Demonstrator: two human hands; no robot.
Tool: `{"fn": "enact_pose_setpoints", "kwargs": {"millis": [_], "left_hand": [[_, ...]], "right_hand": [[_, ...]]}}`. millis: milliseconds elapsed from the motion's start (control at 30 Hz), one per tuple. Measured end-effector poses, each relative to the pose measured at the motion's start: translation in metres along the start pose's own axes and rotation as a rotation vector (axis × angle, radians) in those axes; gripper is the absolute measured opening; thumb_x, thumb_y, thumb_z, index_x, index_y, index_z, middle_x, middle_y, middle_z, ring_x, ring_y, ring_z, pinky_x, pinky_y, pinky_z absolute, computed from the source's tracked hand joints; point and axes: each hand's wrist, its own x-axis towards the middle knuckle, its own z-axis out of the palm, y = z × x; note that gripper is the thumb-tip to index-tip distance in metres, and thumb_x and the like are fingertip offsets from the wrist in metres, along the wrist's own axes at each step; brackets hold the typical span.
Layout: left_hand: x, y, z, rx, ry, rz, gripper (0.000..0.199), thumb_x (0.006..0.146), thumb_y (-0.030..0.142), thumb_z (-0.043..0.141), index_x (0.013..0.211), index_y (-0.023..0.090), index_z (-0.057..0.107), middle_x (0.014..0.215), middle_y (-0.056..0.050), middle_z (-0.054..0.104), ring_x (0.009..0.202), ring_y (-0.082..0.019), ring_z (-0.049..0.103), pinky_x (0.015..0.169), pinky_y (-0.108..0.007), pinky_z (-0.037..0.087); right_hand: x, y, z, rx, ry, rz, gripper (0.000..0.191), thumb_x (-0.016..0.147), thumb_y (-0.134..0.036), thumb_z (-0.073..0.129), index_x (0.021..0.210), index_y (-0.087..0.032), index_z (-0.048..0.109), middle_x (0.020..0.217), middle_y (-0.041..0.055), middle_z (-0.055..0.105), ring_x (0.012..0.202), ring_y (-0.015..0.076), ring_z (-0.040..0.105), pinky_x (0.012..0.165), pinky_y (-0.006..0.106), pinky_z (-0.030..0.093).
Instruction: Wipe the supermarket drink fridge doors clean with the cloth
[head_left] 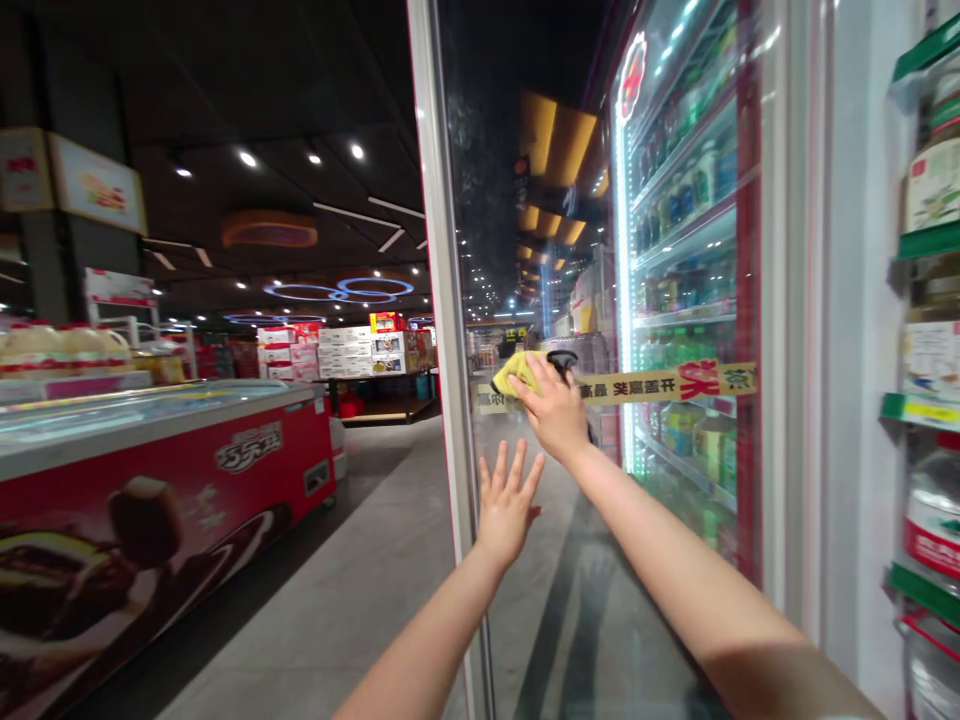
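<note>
A glass door (517, 560) in a pale metal frame stands open in front of me. My right hand (559, 412) presses a yellow cloth (517, 372) with a dark edge against the inner face of the glass, over a printed strip (667, 385) of lettering. Lower and to the left, my left hand (508, 505) has its fingers spread, nothing in it, at the glass near the frame's edge. Whether its palm touches the glass I cannot tell. A dark loop, perhaps the door handle, shows just behind the cloth.
On the right, bottles (934, 510) stand on green-edged shelves close to my right arm. A red ice cream freezer (180, 490) fills the left side. Stacked boxes (345, 350) stand farther back. Lit drink shelves (682, 220) appear in the glass, seemingly as a reflection.
</note>
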Motion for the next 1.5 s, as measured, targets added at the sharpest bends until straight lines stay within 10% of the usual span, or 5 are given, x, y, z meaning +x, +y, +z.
{"fn": "enact_pose_setpoints", "kwargs": {"millis": [200, 833, 1067, 1267, 1500], "left_hand": [[-0.011, -0.019, -0.001, -0.002, -0.118, 0.122, 0.104, 0.068, 0.042, 0.091, 0.157, 0.031, 0.038, 0.167, -0.012, 0.033, 0.156, -0.037, 0.022, 0.123, -0.064, 0.027], [-0.018, -0.018, 0.024, 0.025, -0.111, 0.155, 0.117, 0.069, 0.042, 0.09, 0.163, 0.027, 0.022, 0.171, -0.009, 0.016, 0.156, -0.037, 0.02, 0.122, -0.062, 0.033], [-0.011, -0.051, 0.003, 0.086, -0.091, 0.263, 0.088, 0.092, 0.04, 0.065, 0.164, 0.025, 0.017, 0.171, -0.005, 0.016, 0.159, -0.024, 0.018, 0.129, -0.049, 0.022], [0.012, -0.093, -0.033, 0.152, 0.029, 0.056, 0.084, 0.093, 0.04, 0.061, 0.163, 0.012, 0.022, 0.169, -0.012, 0.018, 0.159, -0.024, 0.014, 0.13, -0.044, 0.018], [0.007, -0.102, -0.042, 0.184, 0.013, 0.117, 0.087, 0.092, 0.05, 0.062, 0.16, 0.01, 0.029, 0.166, -0.016, 0.027, 0.157, -0.027, 0.022, 0.13, -0.043, 0.018]], "right_hand": [[0.008, -0.017, 0.013, 0.052, -0.235, -0.483, 0.039, 0.096, -0.016, 0.059, 0.131, -0.032, 0.068, 0.154, 0.0043, 0.054, 0.138, 0.0259, 0.052, 0.119, 0.056, 0.033], [0.099, -0.033, 0.007, -0.095, -0.144, -0.049, 0.051, 0.097, -0.011, 0.048, 0.145, -0.025, 0.056, 0.166, 0.0107, 0.036, 0.152, 0.0292, 0.035, 0.118, 0.062, 0.032], [0.07, -0.03, 0.011, -0.102, -0.223, -0.25, 0.049, 0.097, -0.012, 0.049, 0.143, -0.025, 0.059, 0.163, 0.0108, 0.04, 0.146, 0.0295, 0.043, 0.119, 0.059, 0.032], [0.118, -0.022, 0.007, 0.025, -0.039, 0.018, 0.06, 0.092, -0.005, 0.048, 0.147, -0.028, 0.055, 0.165, 0.0101, 0.037, 0.152, 0.0287, 0.035, 0.115, 0.057, 0.039], [0.081, -0.05, 0.019, 0.087, -0.069, -0.578, 0.042, 0.098, -0.014, 0.054, 0.135, -0.031, 0.065, 0.156, 0.0066, 0.052, 0.145, 0.025, 0.044, 0.114, 0.051, 0.04]]}}
